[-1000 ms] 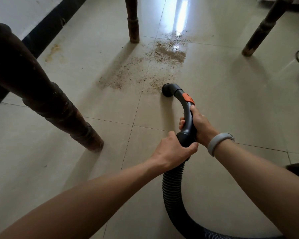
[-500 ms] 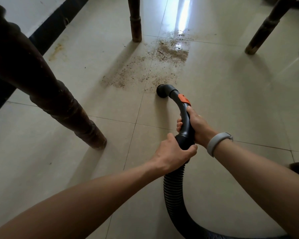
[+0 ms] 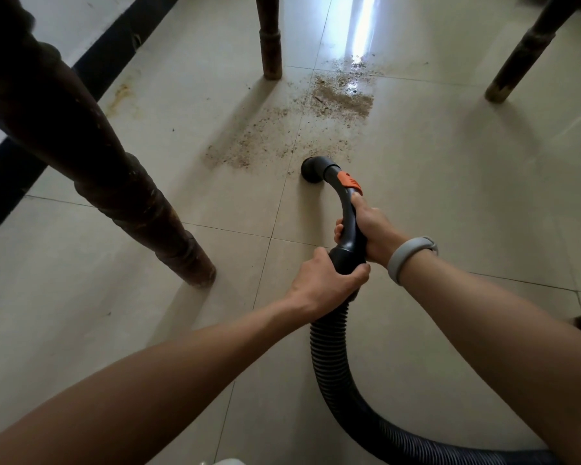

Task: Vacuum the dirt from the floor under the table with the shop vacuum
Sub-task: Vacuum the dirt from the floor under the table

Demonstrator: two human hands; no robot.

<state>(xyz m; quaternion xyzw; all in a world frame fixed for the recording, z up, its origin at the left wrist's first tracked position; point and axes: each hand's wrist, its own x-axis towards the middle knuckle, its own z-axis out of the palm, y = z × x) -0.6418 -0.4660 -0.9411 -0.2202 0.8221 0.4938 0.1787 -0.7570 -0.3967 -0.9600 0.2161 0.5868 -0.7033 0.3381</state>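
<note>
Gripping the curved vacuum handle [image 3: 348,216], right hand [image 3: 374,234] wrapped it mid-length; left hand [image 3: 326,283] clasped the cuff where ribbed hose [image 3: 329,357] joined. Nozzle [image 3: 312,167] sat on tile floor [image 3: 450,182] at the near edge of scattered dirt [image 3: 339,99], between table legs [image 3: 121,182]

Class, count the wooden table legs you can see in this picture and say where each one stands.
3. One leg is near, at left; one stands far, behind the dirt; one is far right. A fourth may be out of view.
</note>
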